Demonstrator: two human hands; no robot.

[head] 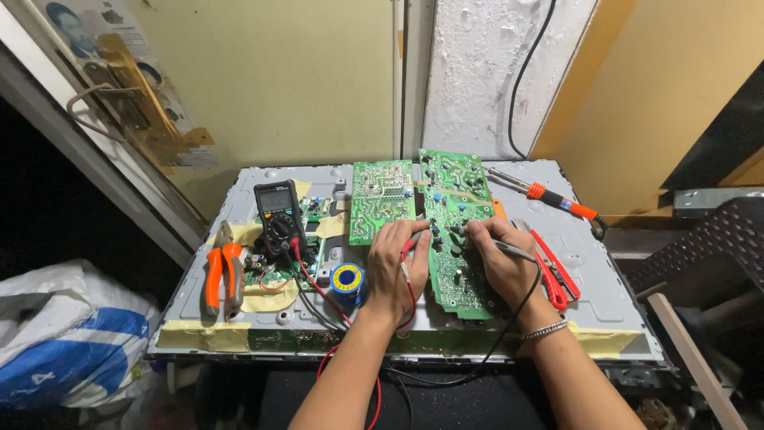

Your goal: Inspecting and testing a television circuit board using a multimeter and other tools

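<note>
In the head view, the left hand (395,267) is curled, its fingers pinched around a red test probe (407,256) whose tip meets the left edge of the long green circuit board (455,239). The right hand (503,259) is likewise closed, gripping a black test probe (513,250) like a pen, its tip pressed to the same board near the middle. That board lies on a grey metal panel (597,295) atop the desk, just beside a smaller green board (380,199). Red and black leads run back to a black multimeter (279,215) at left. A solder spool (347,279) sits near the left wrist; orange pliers (223,275) and a soldering iron (549,195) lie well apart.
</note>
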